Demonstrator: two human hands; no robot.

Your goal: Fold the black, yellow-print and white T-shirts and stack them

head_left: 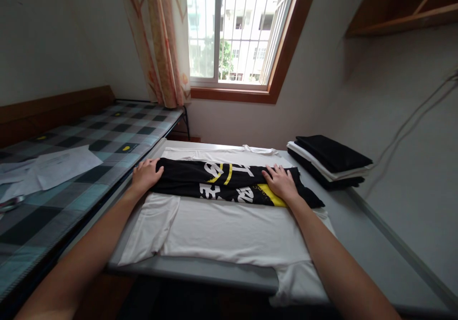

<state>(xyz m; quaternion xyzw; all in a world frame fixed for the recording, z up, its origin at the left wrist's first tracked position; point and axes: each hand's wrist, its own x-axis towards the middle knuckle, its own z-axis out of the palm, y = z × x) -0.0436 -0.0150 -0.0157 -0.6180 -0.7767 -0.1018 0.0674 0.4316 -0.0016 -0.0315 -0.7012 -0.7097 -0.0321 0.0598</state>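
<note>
Black cotton-looking cloth, printed in white and yellow, makes up the folded garment [186,179], a long strip lying crosswise over a white shirt [229,232], towards the far edge of the counter [372,243]. It should handle light and limp, not fragile, with little slip against the fabric below; lifted by one end, it would probably sag and unroll. The safer hold looks to be at both ends together, fingers under the lower layer and thumbs on top, since the right end spreads into a loose, uneven flap.

The left hand [146,174] rests on the strip's left end, close to the counter's left edge; the right hand [281,181] presses on the cloth short of its right end. Neither grip is clenched: both lie relaxed and palm down, grasping nothing.

Beneath, the white shirt spreads almost to the counter's near edge, and one sleeve [300,282] droops over it. Near the far right corner, by the wall, sits a stack of folded black and white clothes [332,153]. Beyond the left edge, papers [64,167] lie on a checked mattress [139,119]; a curtain [164,38] hangs beside the barred window [202,29].
</note>
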